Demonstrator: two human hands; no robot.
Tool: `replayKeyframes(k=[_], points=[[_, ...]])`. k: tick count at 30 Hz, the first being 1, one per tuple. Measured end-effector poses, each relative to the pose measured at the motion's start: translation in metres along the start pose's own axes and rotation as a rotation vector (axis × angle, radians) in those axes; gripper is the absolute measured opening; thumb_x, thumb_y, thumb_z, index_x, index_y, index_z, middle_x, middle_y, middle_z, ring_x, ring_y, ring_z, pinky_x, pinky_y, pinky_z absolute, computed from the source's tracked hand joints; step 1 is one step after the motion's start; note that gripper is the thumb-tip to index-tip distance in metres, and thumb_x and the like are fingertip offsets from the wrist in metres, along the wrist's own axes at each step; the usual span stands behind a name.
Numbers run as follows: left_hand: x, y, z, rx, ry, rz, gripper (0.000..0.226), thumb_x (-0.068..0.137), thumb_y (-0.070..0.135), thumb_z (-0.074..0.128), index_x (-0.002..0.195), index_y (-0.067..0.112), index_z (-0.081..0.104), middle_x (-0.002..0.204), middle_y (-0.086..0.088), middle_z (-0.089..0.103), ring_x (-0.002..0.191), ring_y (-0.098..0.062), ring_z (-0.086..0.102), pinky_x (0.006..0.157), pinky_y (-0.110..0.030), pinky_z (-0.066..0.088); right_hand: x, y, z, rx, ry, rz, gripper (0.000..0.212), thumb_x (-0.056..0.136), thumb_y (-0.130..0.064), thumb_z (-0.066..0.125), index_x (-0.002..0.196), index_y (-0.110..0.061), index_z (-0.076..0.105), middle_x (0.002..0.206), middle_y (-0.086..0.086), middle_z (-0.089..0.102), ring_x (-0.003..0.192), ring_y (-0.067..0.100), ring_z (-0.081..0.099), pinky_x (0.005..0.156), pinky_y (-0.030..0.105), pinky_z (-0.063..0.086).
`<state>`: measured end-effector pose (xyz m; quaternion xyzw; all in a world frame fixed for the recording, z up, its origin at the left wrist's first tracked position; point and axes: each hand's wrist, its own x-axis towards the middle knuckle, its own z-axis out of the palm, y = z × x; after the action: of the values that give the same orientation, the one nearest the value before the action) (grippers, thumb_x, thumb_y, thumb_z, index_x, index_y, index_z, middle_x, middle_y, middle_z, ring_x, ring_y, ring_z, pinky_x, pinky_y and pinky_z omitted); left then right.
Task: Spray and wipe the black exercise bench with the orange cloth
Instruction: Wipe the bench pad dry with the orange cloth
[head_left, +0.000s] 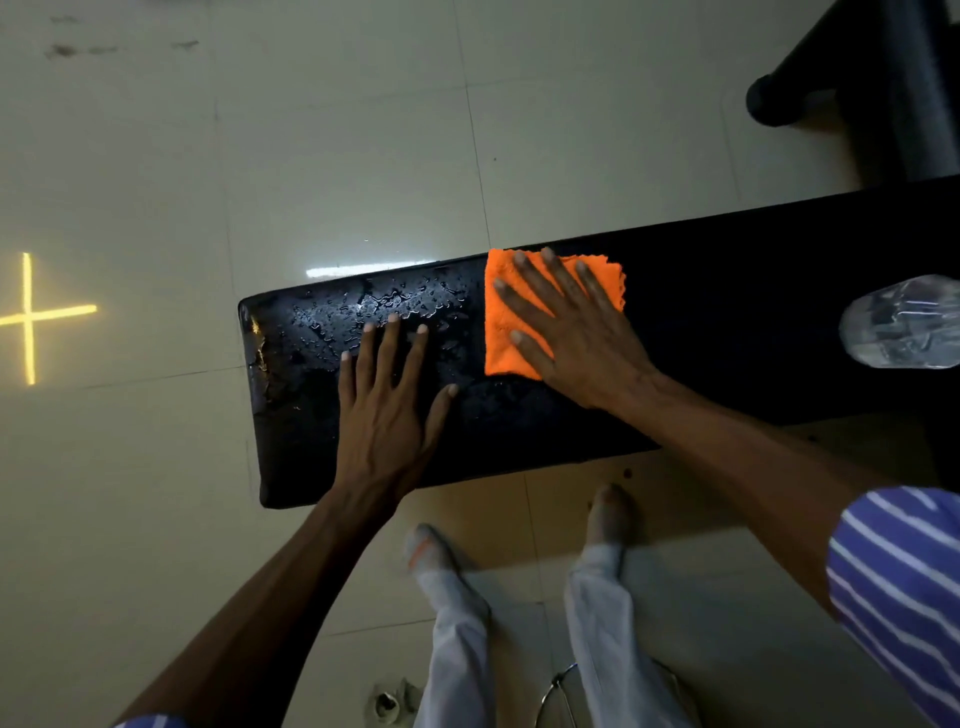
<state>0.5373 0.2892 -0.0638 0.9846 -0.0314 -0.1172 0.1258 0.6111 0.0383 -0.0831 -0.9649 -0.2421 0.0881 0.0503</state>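
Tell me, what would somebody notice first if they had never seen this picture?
Probably the bright orange cloth, flat on the middle of the black bench under the spread right hand. Next, the shiny water droplets on the bench's left end, where the left hand rests flat. A glowing yellow cross marks the floor at far left.

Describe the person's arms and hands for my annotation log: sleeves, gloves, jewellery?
Both hands, left hand and right hand, are bare: no gloves, rings or watch visible. Forearms are uncovered. A short purple sleeve with thin white stripes covers the right upper arm.
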Motion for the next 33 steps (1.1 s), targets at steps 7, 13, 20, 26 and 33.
replayKeyframes(k=[7, 13, 20, 26, 33], points=[[-0.004, -0.021, -0.001, 0.004, 0.017, -0.034, 0.071, 0.105, 0.061, 0.034, 0.164, 0.023, 0.024, 0.174, -0.008, 0.013, 0.162, -0.03, 0.004, 0.131, -0.054, 0.008, 0.067, -0.052, -0.001, 0.139, 0.092, 0.448, 0.061, 0.11, -0.05, 0.024, 0.168, -0.029, 0.027, 0.178, 0.01, 0.013, 0.166, 0.035, 0.004, 0.134, 0.057, 0.003], [-0.015, -0.037, -0.01, -0.059, 0.03, -0.087, 0.069, 0.105, 0.056, 0.041, 0.164, 0.023, 0.025, 0.174, -0.006, 0.012, 0.162, -0.029, 0.005, 0.131, -0.053, 0.011, 0.019, -0.072, 0.005, 0.062, 0.034, 0.038, 0.061, 0.113, -0.049, 0.026, 0.17, -0.027, 0.017, 0.179, 0.006, 0.008, 0.167, 0.03, 0.003, 0.135, 0.053, 0.007], [-0.023, -0.061, -0.007, -0.019, -0.035, -0.078, 0.075, 0.105, 0.059, 0.036, 0.167, 0.025, 0.009, 0.176, -0.004, -0.004, 0.162, -0.028, -0.008, 0.131, -0.055, 0.003, 0.078, -0.071, -0.004, 0.101, -0.009, 0.263, 0.06, 0.113, -0.047, 0.028, 0.169, -0.031, 0.017, 0.18, 0.005, 0.008, 0.167, 0.031, 0.0, 0.135, 0.052, -0.002], [-0.027, -0.063, -0.007, -0.054, -0.01, -0.087, 0.077, 0.104, 0.059, 0.038, 0.166, 0.022, 0.011, 0.176, -0.005, -0.003, 0.162, -0.029, -0.007, 0.131, -0.055, 0.004, 0.051, -0.135, 0.007, 0.084, 0.015, 0.07, 0.061, 0.113, -0.044, 0.029, 0.17, -0.025, 0.016, 0.179, 0.008, 0.006, 0.166, 0.032, 0.001, 0.134, 0.054, 0.005], [-0.053, -0.077, -0.003, -0.094, 0.036, -0.129, 0.076, 0.104, 0.057, 0.046, 0.165, 0.019, 0.022, 0.175, -0.006, 0.006, 0.163, -0.029, 0.001, 0.13, -0.053, 0.014, 0.077, -0.109, 0.002, 0.073, -0.053, 0.064, 0.061, 0.113, -0.046, 0.028, 0.17, -0.03, 0.013, 0.18, 0.001, 0.004, 0.167, 0.029, -0.002, 0.135, 0.053, 0.003]])
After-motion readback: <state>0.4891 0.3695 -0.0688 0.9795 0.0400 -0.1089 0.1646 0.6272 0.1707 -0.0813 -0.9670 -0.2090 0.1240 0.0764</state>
